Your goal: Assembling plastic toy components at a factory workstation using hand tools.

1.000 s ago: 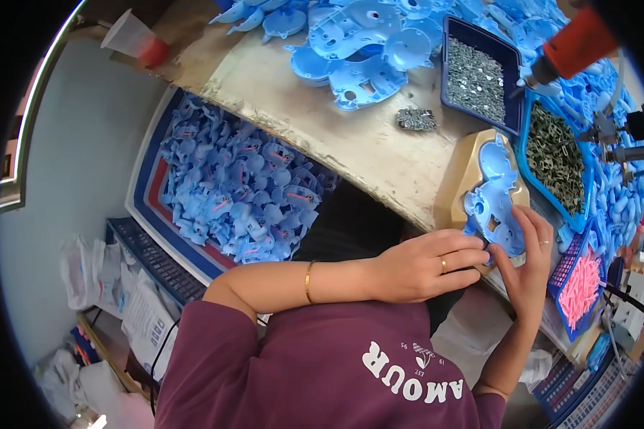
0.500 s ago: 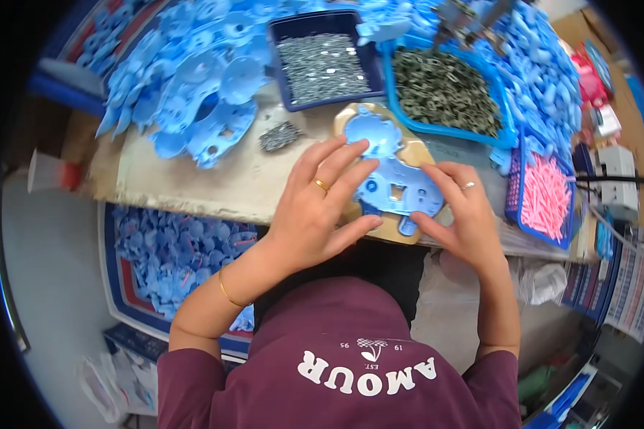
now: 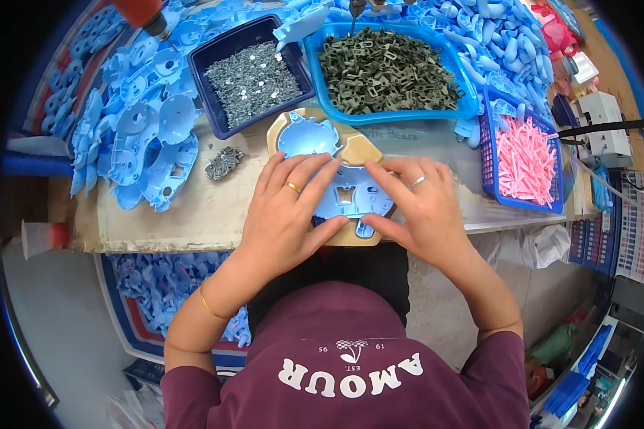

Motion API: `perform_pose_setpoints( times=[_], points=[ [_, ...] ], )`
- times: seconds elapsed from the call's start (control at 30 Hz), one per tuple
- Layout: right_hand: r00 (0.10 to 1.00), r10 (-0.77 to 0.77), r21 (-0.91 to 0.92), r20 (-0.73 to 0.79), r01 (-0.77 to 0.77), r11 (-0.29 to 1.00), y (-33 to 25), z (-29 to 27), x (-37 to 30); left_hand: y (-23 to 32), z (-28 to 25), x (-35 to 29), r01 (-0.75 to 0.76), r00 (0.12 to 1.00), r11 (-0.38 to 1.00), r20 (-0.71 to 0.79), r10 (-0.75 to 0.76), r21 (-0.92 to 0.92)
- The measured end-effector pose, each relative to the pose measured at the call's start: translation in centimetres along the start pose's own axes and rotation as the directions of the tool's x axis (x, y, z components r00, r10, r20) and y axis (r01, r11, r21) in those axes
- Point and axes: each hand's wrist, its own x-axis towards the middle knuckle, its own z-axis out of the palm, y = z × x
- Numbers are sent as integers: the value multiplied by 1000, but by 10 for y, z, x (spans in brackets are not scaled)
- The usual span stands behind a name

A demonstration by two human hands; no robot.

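Note:
A light-blue moulded plastic shell (image 3: 347, 194), with a round cup end and a square hole, lies hollow side up on a tan fixture block (image 3: 360, 148) at the table's front edge. My left hand (image 3: 285, 204) grips its left side, fingers curved over the middle and thumb at the lower edge. From the right, my right hand (image 3: 422, 207) grips the other side, index finger on the upper edge and thumb by a small blue tab (image 3: 365, 229). Parts of the shell are hidden under my fingers.
Behind the block stand a navy tray (image 3: 222, 129) of small metal screws and a blue basin (image 3: 401, 119) of dark clips. A blue basket (image 3: 491, 154) holds pink sticks. Blue shells (image 3: 147, 143) heap at left, a screw pile (image 3: 224, 164) nearby. A red-bodied tool (image 3: 139, 13) hangs above.
The view has shifted, so the table's contents sit further left. Both hands stay on the shell; my right thumb and index finger have settled against its right-hand edges.

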Motion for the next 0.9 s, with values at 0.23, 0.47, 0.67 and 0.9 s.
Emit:
perform_pose_setpoints(
  times=[0.23,0.47,0.67,0.9],
  points=[
    [995,-11,104,96,1,995,22,-15,16,9,-3,4,34,998,998,50,-37,60],
    [967,137,-161,-214,-173,972,106,-7,100,14,-4,5,5,997,996,71,-11,89],
    [965,147,-231,-216,-197,953,126,21,117,10,-5,6,-2,997,996,79,-5,86],
    [860,496,720,122,-420,552,140,-25,113,2,-22,19,-54,996,998,66,53,14]
  ],
)
